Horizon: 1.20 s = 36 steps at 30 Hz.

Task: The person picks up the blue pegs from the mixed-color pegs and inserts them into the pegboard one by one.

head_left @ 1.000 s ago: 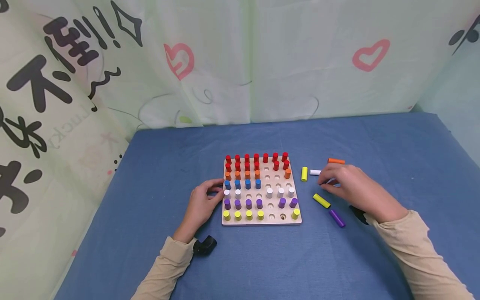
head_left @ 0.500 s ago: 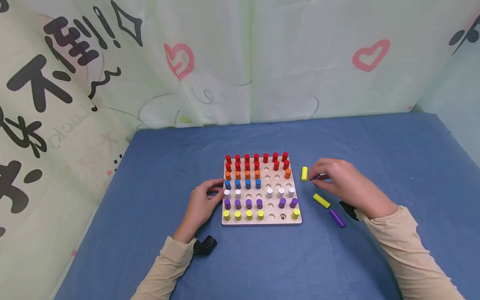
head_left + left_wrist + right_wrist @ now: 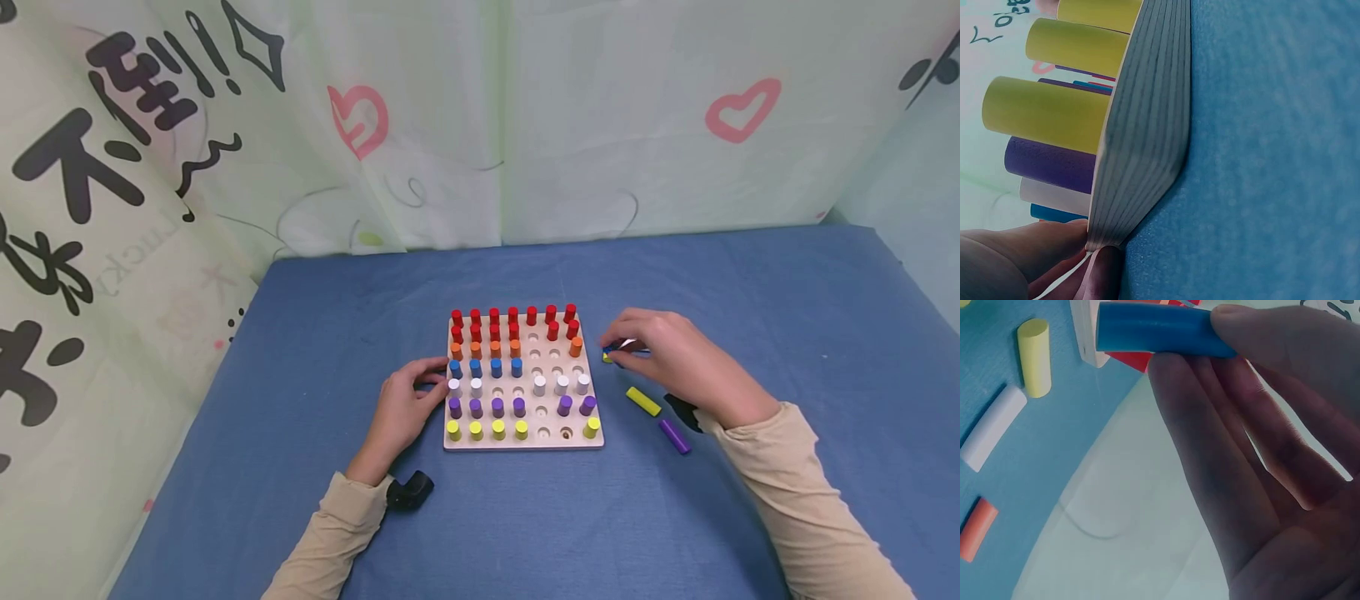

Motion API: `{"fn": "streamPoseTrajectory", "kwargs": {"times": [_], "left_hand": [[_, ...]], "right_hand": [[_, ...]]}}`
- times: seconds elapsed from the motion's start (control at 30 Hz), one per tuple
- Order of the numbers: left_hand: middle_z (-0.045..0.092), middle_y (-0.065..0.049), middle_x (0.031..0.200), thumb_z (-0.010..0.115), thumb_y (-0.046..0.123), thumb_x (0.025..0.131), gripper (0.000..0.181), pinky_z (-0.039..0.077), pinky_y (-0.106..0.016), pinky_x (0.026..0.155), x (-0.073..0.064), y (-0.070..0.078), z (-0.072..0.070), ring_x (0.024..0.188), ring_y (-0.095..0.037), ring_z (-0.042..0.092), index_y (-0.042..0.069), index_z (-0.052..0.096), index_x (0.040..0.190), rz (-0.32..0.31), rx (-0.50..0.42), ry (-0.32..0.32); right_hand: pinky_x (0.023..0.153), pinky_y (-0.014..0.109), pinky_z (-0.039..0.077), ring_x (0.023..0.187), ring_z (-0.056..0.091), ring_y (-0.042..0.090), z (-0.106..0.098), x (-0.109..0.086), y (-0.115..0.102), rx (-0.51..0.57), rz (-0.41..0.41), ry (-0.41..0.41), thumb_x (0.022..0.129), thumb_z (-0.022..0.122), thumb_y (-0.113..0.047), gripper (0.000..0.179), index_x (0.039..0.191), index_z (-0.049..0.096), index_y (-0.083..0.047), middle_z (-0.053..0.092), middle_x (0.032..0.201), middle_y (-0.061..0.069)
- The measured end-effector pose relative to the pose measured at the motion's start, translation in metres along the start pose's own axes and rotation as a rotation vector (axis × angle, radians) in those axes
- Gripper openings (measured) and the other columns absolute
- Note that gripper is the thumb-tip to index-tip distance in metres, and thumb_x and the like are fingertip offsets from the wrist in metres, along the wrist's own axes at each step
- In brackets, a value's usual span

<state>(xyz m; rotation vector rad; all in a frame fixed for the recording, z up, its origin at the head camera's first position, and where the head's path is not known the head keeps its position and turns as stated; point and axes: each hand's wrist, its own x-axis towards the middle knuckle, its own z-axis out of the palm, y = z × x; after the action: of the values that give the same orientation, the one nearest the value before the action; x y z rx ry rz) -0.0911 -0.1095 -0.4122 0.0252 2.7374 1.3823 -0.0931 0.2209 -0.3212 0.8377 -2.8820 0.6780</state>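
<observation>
Fingers (image 3: 1188, 425) of the right hand (image 3: 675, 362) pinch a blue peg (image 3: 1154, 328), with the thumb over one end and fingertips against the opposite side; the peg is held above the tabletop (image 3: 517, 533), just right of the pegboard (image 3: 525, 446). Left hand (image 3: 405, 407) grips the pegboard's left edge between thumb and finger. Blue peg: smooth cylinder, flat-ended, long axis nearly level across the right wrist view, free end pointing left. Pegboard: pale wood with layered sides, square, rounded corners, round sockets, colour-sorted rows of upright pegs (image 3: 497, 407). Tabletop covering: blue, fabric-textured. Loose cylinders lie to the right: a yellow peg (image 3: 643, 402) and a purple peg (image 3: 675, 437), both slanted; the right wrist view adds a second yellow peg (image 3: 1034, 359), a white peg (image 3: 992, 428) and an orange peg (image 3: 977, 529). Relative to the frame half a second earlier, the right hand has shifted toward the pegboard, covering most of the second yellow peg in the head view; pegboard and left hand are unchanged.
</observation>
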Motion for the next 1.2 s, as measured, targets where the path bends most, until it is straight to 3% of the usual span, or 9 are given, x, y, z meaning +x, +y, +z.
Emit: {"fn": "streamPoseTrajectory", "kwargs": {"times": [0.57,1.2], "left_hand": [[0.067,-0.009,0.120,0.069,0.013,0.093,0.038,0.058,-0.036,0.087,0.000,0.001,0.000,0.103,-0.020,0.065,0.009,0.064,0.131,-0.002,0.004,0.000],[0.068,-0.009,0.119,0.069,0.012,0.093,0.037,0.059,-0.036,0.085,0.000,-0.001,-0.001,0.102,-0.021,0.066,0.009,0.065,0.130,0.013,-0.003,-0.002]], "right_hand": [[0.072,0.039,0.059,0.085,0.068,0.020,0.005,0.014,-0.009,-0.011,0.012,-0.044,0.084,0.075,0.001,0.016,0.098,0.077,-0.006,0.067,0.100,0.005],[0.073,0.037,0.058,0.083,0.065,0.016,0.019,0.031,-0.010,0.085,0.006,-0.052,0.085,0.075,-0.001,0.016,0.100,0.075,-0.006,0.065,0.097,0.003]]}}
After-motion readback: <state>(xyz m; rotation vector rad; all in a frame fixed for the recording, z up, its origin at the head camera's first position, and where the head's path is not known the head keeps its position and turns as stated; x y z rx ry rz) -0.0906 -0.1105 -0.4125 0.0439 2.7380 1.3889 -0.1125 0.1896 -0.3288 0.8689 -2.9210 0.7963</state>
